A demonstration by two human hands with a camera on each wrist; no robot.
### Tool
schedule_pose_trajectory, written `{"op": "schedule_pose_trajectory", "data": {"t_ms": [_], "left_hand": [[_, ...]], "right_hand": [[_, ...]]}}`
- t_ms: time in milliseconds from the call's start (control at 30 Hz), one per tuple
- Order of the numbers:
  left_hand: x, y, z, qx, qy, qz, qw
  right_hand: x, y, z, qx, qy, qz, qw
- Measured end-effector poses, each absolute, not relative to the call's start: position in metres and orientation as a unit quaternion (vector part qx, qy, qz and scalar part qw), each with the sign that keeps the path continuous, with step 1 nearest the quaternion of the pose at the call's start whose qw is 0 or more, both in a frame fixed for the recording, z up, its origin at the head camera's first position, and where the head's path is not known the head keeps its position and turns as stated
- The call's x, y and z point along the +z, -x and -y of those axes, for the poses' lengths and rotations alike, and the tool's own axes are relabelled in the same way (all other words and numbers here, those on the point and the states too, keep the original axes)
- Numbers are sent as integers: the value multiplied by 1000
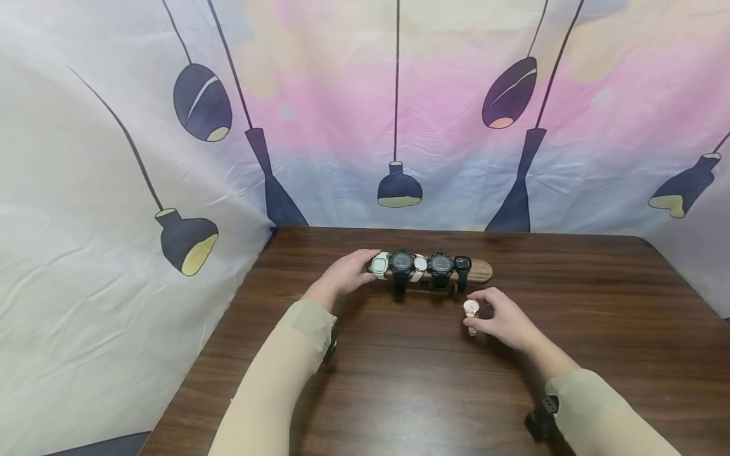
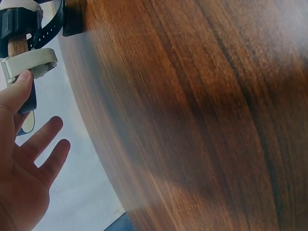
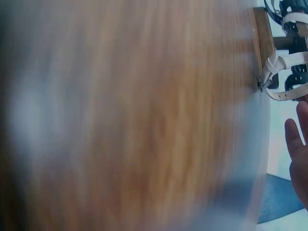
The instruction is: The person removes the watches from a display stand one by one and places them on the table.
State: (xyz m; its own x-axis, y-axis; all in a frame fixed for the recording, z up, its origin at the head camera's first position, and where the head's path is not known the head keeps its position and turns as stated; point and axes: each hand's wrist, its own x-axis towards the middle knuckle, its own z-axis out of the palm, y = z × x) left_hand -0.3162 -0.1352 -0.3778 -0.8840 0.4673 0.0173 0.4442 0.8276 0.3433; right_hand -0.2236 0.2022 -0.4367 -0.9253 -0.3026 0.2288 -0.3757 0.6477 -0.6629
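At the centre of the head view, the left hand (image 1: pixel 346 273) rests with relaxed fingers against the pale green square watch (image 1: pixel 379 265) at the left end of the wooden watch bar (image 1: pixel 480 270). Just right of centre, the right hand (image 1: pixel 504 320) pinches a small white round-faced watch (image 1: pixel 471 308), held above the dark wooden table (image 1: pixel 599 342) just in front of the bar.

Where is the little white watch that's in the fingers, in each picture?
Head view: the small white watch sits just right of the middle, pinched by the right hand in front of the wooden watch stand.
Left wrist view: it is not in this picture.
Right wrist view: its white strap shows at the top right edge, beside the stand.
Shared landmark: the wooden watch stand, at the top of both wrist views.
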Motion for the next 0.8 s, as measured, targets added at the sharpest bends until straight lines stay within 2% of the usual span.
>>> {"op": "schedule_pose_trajectory", "data": {"t_ms": [800], "left_hand": [[-380, 317, 136, 175, -243, -954, 26]], "right_hand": [[-446, 224, -166, 410, -200, 889, 46]]}}
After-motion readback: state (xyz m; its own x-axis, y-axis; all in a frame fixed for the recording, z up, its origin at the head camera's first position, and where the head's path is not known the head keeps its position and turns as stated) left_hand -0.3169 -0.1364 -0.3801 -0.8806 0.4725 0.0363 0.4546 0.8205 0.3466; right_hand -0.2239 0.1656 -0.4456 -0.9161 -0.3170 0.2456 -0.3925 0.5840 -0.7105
